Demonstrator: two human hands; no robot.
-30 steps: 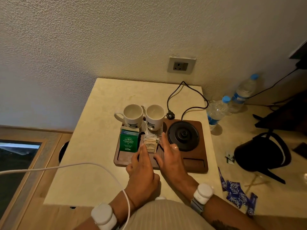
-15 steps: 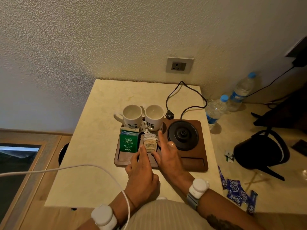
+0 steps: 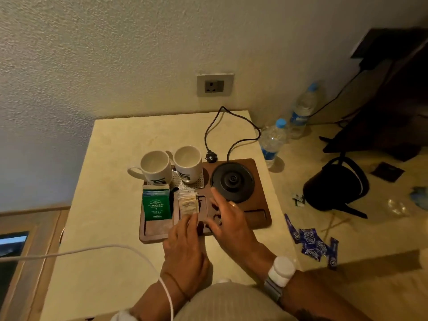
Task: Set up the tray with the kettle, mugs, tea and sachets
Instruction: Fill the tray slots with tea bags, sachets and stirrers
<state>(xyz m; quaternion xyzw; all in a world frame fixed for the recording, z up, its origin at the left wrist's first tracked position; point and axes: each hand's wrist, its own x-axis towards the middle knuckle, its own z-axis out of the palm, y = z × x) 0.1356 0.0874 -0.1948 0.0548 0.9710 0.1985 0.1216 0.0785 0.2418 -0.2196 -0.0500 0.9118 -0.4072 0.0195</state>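
Your left hand (image 3: pixel 185 249) has straight fingers touching the pale sachets (image 3: pixel 188 202) in the tray (image 3: pixel 259 218)'s middle slot. Your right hand (image 3: pixel 228 218) hovers, fingers spread, beside the kettle base (image 3: pixel 232 181). The kettle (image 3: pixel 333 186) stands off the bench (image 3: pixel 104 205), right.

This is looking like a hotel guest room, probably, though the dim yellowish light is leaving some of it hard to read. A wooden hospitality tray (image 3: pixel 259 222) is sitting on a pale stone-topped side table (image 3: pixel 102 205) against a textured wall, carrying two white logo mugs (image 3: pixel 155 166), green tea bags (image 3: pixel 157 206), pale sachets (image 3: pixel 188 202) and a round black kettle base (image 3: pixel 232 181). A wall socket (image 3: pixel 215 85) is showing above the table, and two sealed water bottles (image 3: pixel 272 141) are standing beside it, with blue sachets (image 3: pixel 310 244) lying loose on the neighbouring surface
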